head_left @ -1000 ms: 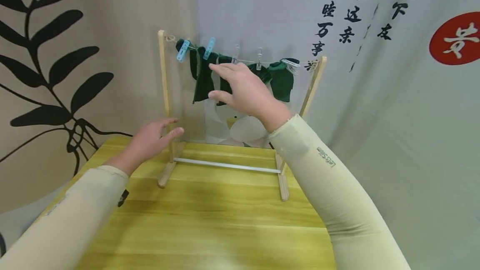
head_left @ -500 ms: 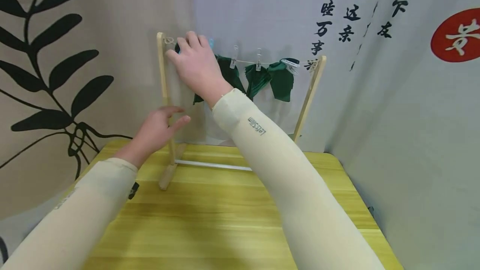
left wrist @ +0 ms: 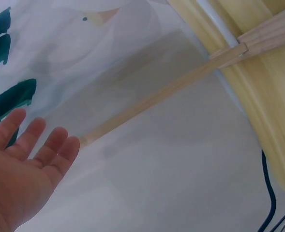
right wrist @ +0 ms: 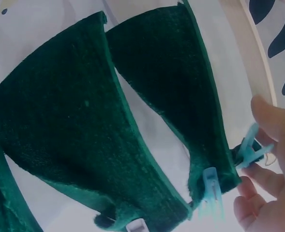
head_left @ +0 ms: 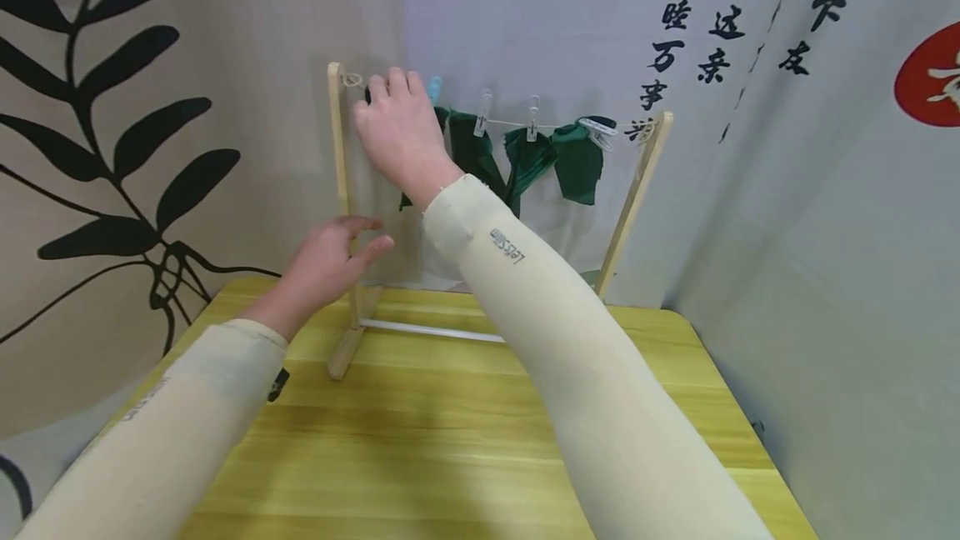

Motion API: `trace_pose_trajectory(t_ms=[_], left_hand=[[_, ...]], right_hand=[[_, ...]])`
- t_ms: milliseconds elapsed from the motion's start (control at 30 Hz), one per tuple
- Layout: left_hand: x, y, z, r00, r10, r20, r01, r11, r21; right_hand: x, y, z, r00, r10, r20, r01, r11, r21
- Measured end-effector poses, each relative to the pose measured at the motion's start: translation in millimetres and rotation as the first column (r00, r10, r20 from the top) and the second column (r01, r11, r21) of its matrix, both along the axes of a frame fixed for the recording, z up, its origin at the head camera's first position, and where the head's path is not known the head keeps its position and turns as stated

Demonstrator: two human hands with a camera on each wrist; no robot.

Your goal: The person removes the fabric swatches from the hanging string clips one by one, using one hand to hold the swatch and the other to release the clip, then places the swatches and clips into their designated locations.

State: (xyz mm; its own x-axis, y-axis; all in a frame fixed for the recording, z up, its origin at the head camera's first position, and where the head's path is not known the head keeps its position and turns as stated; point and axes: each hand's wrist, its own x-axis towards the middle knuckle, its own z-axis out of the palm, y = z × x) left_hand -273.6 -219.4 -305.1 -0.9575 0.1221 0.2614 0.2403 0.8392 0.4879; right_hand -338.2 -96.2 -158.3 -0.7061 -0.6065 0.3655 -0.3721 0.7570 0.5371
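Dark green cloth pieces (head_left: 579,167) hang from a string on a small wooden rack (head_left: 339,148). My right hand (head_left: 405,133) is up at the string's left end, covering part of the cloth in the head view. In the right wrist view, its thumb and fingers curl round a light blue clothespin (right wrist: 250,149) on a small bit of green cloth. Beside it, a second blue clothespin (right wrist: 211,191) clips a tapering green piece (right wrist: 171,63). My left hand (head_left: 326,263) hovers low by the rack's left post, thumb and fingers apart and holding nothing.
Clear clothespins (head_left: 533,119) and a white one (head_left: 597,133) grip the string farther right. The rack's white crossbar (head_left: 435,329) runs low over the wooden table (head_left: 390,448). Behind stands a printed curtain (head_left: 480,15). A small black object (head_left: 278,385) lies beside the left wrist.
My right hand has moved left from in front of the middle cloths to the leftmost blue clothespin, its fingers curling there. My left hand has shifted slightly up and right.
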Motion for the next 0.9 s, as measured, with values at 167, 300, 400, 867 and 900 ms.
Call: trace_pose_trajectory(t_ms=[167, 300, 400, 867, 900], left_hand=[[-0.5, -2, -1.2, 1.000, 0.001, -0.020, -0.001, 1.000, -0.008], [0.0, -3, -1.9, 0.999, -0.001, -0.036, 0.001, 1.000, -0.011], [-1.0, -4, -3.1, 1.000, 0.002, -0.027, -0.002, 1.000, -0.009], [6.1, -4, 8.3, 0.999, 0.019, -0.026, -0.018, 0.999, 0.038], [6.8, -5, 8.7, 1.000, 0.019, -0.025, -0.018, 0.999, 0.044]], right_hand=[[-2.0, 4, -2.9, 1.000, 0.015, -0.024, -0.017, 0.996, -0.091], [-4.2, 8, -3.1, 1.000, 0.013, 0.022, -0.007, 0.970, -0.245], [-6.1, 14, -2.3, 0.998, 0.009, 0.058, 0.013, 0.929, -0.369], [-14.1, 47, 10.8, 0.917, 0.308, 0.255, 0.003, 0.631, -0.775], [-15.0, 50, 12.5, 0.896, 0.342, 0.282, 0.016, 0.611, -0.791]])
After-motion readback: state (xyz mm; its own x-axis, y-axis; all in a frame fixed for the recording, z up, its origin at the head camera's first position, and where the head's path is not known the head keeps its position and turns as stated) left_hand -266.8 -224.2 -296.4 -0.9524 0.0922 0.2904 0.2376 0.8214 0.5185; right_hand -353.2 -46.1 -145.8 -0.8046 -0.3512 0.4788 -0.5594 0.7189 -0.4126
